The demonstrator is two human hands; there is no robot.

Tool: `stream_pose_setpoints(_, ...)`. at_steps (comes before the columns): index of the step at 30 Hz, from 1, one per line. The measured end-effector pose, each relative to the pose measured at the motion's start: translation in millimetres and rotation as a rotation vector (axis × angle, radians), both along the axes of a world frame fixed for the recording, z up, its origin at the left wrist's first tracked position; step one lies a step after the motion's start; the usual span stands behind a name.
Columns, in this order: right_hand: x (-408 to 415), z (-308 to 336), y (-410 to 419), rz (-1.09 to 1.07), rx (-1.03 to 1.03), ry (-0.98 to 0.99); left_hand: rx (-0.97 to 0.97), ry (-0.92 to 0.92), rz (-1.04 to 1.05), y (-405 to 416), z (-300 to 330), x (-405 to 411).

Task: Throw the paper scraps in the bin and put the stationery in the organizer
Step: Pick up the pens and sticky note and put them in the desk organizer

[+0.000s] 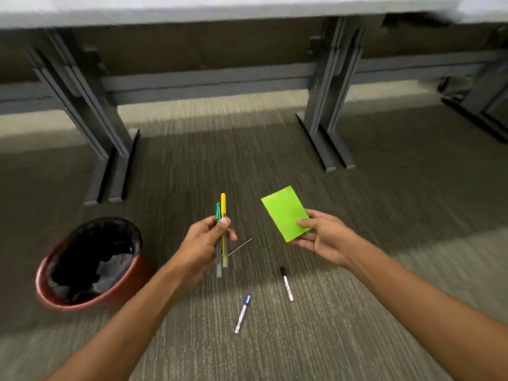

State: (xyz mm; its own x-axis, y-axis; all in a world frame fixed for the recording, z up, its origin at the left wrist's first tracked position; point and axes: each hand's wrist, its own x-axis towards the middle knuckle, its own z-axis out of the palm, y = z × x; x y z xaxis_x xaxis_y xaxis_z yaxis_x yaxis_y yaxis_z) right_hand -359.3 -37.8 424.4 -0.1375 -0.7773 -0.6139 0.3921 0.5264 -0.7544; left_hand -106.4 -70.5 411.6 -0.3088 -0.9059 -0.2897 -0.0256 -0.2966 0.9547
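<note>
My left hand (209, 237) grips two pens upright, a yellow pen (223, 207) and a green-capped pen (218, 211), above the carpet. My right hand (321, 237) pinches a bright green rectangular paper (284, 213) by its lower corner. On the carpet below lie a marker with a blue cap (243, 313), a marker with a black cap (286, 283), and a thin grey stick (240, 246) just right of my left hand. A red bin (110, 295) with a black liner stands at the left, tilted in view. No organizer is in view.
Grey metal table legs (115, 149) stand behind the bin, and another pair of table legs (327, 127) stands at the right. The white tabletop edge (247, 12) runs along the top. The floor is grey-green ribbed carpet.
</note>
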Motion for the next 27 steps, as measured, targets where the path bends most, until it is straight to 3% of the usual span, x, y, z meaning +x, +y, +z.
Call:
stream_pose_setpoints(6,-28.5,221.3,25.5,-0.094,-0.052,-0.040,-0.047,-0.037,-0.131,23.9,208.4,-27.6)
stream_pose_setpoints(9,-50.2,300.4,34.8,-0.128,-0.077,-0.018,-0.149,-0.122,-0.164,32.3,284.2,-48.8)
stream_pose_setpoints(12,-72.4,359.4,50.4,-0.173,-0.104,0.013,-0.175,-0.087,-0.155,49.1,341.1,-72.8)
stream_pose_setpoints(20,-137.1,430.0,72.0,-0.074,-0.330,0.052,-0.237,0.079,-0.202,62.8,408.7,-134.5)
stream_pose_setpoints(27,-188.2,446.6,37.0,0.110,-0.353,0.169,-0.238,0.054,-0.317,8.2,420.2,-165.2)
